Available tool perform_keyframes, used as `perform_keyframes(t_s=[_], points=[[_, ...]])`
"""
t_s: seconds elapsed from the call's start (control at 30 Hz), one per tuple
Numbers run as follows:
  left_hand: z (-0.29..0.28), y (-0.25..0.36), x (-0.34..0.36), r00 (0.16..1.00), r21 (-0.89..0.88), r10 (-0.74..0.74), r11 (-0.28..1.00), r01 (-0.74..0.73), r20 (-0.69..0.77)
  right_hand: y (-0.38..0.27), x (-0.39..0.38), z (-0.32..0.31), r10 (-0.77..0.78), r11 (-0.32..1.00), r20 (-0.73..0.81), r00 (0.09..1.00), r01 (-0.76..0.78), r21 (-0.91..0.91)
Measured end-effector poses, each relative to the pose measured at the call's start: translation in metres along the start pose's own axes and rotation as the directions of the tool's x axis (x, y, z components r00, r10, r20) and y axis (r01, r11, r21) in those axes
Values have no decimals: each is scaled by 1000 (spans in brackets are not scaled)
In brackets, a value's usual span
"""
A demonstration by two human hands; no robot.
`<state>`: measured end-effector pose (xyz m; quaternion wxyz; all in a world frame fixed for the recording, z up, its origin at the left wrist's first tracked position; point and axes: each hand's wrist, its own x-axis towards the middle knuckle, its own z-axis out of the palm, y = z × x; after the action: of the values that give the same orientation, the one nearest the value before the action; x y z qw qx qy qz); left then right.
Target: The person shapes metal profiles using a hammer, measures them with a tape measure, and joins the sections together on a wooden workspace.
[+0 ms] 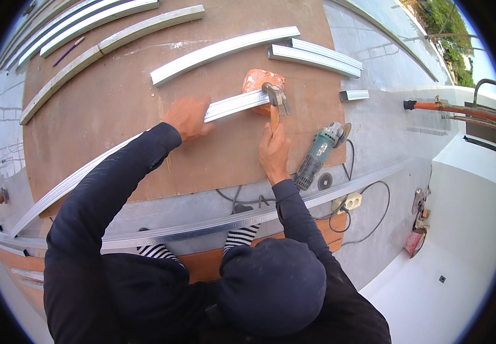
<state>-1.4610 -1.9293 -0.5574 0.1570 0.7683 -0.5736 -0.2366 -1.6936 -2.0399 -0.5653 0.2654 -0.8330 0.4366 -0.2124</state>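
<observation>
My left hand (189, 118) is wrapped round a long, silvery metal channel (237, 106) that runs from the lower left up to the middle. The far end of this channel rests on a chipped orange-red block (258, 78). A claw hammer (274, 98) with a wooden handle is in my right hand (275, 150), fingers closed low on the handle. The hammer's head is at the channel's end, above the block; whether they touch I cannot tell. Just right of my right hand lies a teal angle grinder (320, 153).
Beneath everything is a brown board (104, 114). Several metal channels (225, 51) and a whitish bar (150, 26) lie across its far side. A short offcut (354, 95) sits at the right. Near my feet are a loose disc (325, 181), black cables and a socket block (347, 202).
</observation>
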Motion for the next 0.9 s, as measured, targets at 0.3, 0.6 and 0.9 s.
perform_keyframes(t_s=[0.3,0.6,0.9], points=[[-3,2,0,996,6,-46,999,46,70,-27,-13,-9,-103,978,-188,977,133,158],[-2,0,1,998,17,-40,999,40,46,-40,-22,-20,-27,980,-132,991,52,192],[-2,-1,-2,999,18,-35,999,34,25,-33,-14,-26,18,991,-129,992,-1,132]])
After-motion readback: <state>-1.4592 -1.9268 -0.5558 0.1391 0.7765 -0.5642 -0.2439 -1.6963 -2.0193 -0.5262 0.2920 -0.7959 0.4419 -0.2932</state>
